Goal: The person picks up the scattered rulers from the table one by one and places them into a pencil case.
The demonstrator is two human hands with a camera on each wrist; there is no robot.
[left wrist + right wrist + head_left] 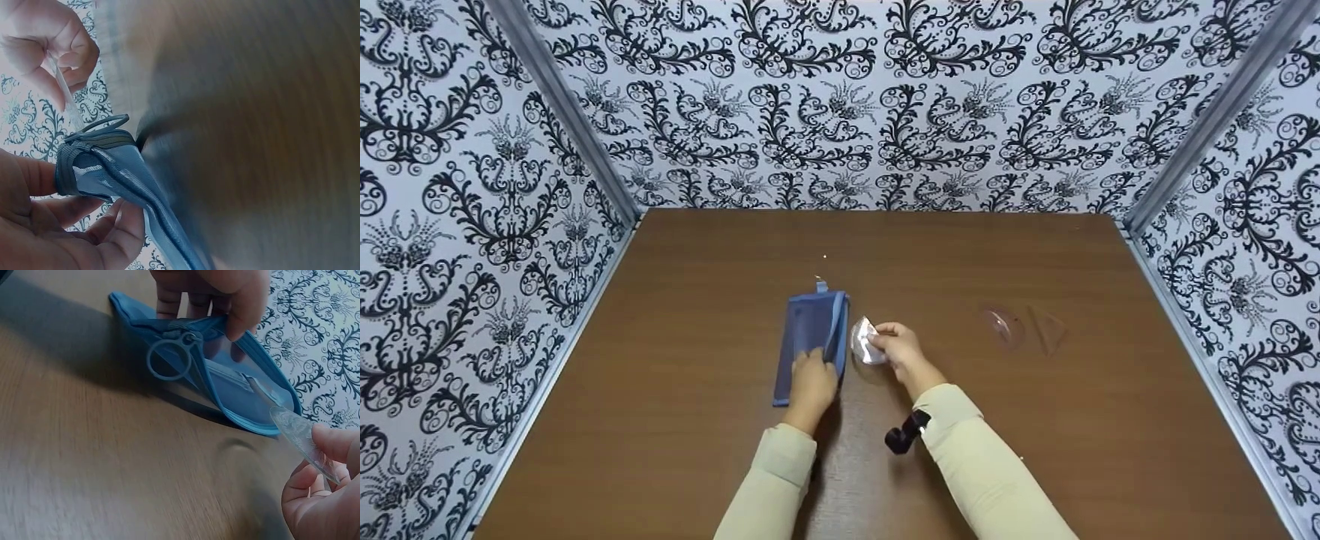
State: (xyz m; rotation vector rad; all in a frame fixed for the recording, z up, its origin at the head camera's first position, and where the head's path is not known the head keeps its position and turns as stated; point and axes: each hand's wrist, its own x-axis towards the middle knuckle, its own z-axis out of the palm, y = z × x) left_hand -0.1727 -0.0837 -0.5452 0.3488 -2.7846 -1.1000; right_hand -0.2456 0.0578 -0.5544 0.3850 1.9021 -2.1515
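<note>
My left hand (813,384) grips the edge of a blue zippered pouch (806,326), its mouth spread apart in the right wrist view. A zipper pull ring (169,360) hangs at one end of that mouth. Inside the pouch lies a clear strip (228,374) with markings. My right hand (901,352) pinches a clear plastic protractor (298,436) between thumb and fingers. The protractor's far end is right at the pouch's opening, on the pouch's right side in the head view.
Farther right on the brown table (697,450) lie a see-through pinkish protractor (1003,328) and a see-through set square (1048,331). Patterned walls (840,112) enclose the table at the back and both sides. A black camera mount (906,433) sits on the right wrist.
</note>
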